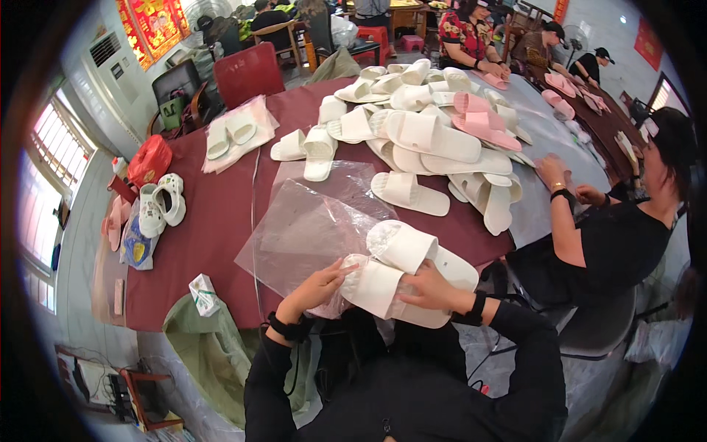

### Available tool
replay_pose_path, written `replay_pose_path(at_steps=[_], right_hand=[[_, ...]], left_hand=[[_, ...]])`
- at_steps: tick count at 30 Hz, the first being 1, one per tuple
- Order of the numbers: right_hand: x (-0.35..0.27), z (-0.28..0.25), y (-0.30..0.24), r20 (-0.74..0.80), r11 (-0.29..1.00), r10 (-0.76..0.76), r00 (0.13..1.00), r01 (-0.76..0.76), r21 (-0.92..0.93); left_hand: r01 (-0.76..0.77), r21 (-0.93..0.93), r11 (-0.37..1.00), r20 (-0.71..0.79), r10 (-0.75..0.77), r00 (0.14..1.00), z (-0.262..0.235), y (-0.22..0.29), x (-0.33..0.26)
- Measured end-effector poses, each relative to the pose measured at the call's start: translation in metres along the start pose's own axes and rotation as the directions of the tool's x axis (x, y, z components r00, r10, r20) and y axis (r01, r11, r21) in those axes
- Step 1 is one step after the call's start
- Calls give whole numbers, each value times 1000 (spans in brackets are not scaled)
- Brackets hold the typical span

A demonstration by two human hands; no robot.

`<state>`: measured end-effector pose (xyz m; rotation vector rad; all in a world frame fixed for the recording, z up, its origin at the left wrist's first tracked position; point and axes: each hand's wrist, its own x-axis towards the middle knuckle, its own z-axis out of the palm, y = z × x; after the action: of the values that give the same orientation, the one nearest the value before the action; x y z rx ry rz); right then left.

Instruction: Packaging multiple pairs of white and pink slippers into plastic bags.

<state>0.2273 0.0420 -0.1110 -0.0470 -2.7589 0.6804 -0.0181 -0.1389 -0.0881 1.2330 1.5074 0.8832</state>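
Observation:
A pair of white slide slippers [372, 286] is held together at the table's near edge, one overlapping the other, their toes toward the left. My right hand [433, 287] grips the pair from the right, its fingers at the straps' foot openings. At the toe of the nearer slipper, my left hand [318, 286] has its fingers closed against the edge. Clear plastic bags [294, 232] lie flat on the dark red tablecloth just beyond my left hand. Some clear film also shows below the nearer slipper's toe.
Beyond the bags rises a heap of white slippers [434, 140] with pink ones [482, 121] on top. White clogs [163, 202], a red bag [150, 160] and a tissue pack [204, 295] are at the left. A co-worker [618, 228] sits close on my right; others work farther back.

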Motion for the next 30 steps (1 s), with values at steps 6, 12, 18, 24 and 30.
replay_pose_path(at_steps=[6, 12, 18, 24, 30], right_hand=[[-3, 15, -20, 15, 991, -132, 991, 132, -1], [1, 36, -32, -97, 993, -120, 988, 118, -19], [2, 40, -39, -116, 990, 137, 984, -138, 0], [-10, 54, -38, -143, 997, 8, 990, -18, -72], [-1, 62, -36, -141, 996, -6, 990, -6, -89]], left_hand=[[-76, 494, 866, -201, 199, 959, 17, -8, 18], [-20, 653, 757, -284, 270, 920, 38, 7, 15], [-136, 690, 711, -163, 335, 928, 58, 28, 16], [-160, 627, 762, -177, 339, 924, 44, 29, 19], [-339, 736, 587, 114, 385, 916, 56, 31, 21]])
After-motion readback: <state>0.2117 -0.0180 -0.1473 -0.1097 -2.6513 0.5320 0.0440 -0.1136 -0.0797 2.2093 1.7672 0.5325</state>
